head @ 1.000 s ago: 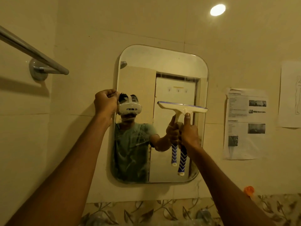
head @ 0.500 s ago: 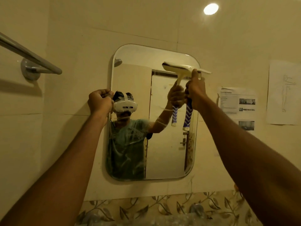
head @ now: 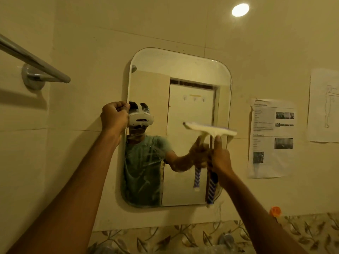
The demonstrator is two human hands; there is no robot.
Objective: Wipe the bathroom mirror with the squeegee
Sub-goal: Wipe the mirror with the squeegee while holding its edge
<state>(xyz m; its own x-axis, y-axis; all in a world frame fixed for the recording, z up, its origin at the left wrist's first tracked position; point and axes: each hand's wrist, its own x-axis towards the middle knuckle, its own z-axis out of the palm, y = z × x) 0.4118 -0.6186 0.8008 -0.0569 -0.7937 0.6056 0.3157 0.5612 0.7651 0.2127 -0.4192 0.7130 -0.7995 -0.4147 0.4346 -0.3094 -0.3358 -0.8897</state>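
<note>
A rounded rectangular mirror hangs on the tiled wall ahead. My left hand grips its left edge at mid height. In my right hand is the squeegee, held by its blue-and-white striped handle, with my thumb up along the neck. Its white blade lies flat against the right half of the glass, about halfway down, a little blurred. Streaks remain on the lower left part of the glass. The reflection shows a person with a headset.
A chrome towel bar sticks out from the left wall at upper left. Printed sheets are taped to the wall right of the mirror. An orange cap sits low right, above a leaf-patterned tile band.
The squeegee went from mid height up to the mirror's top right, then came down again to mid height along the right side. My left hand stayed on the mirror's left edge.
</note>
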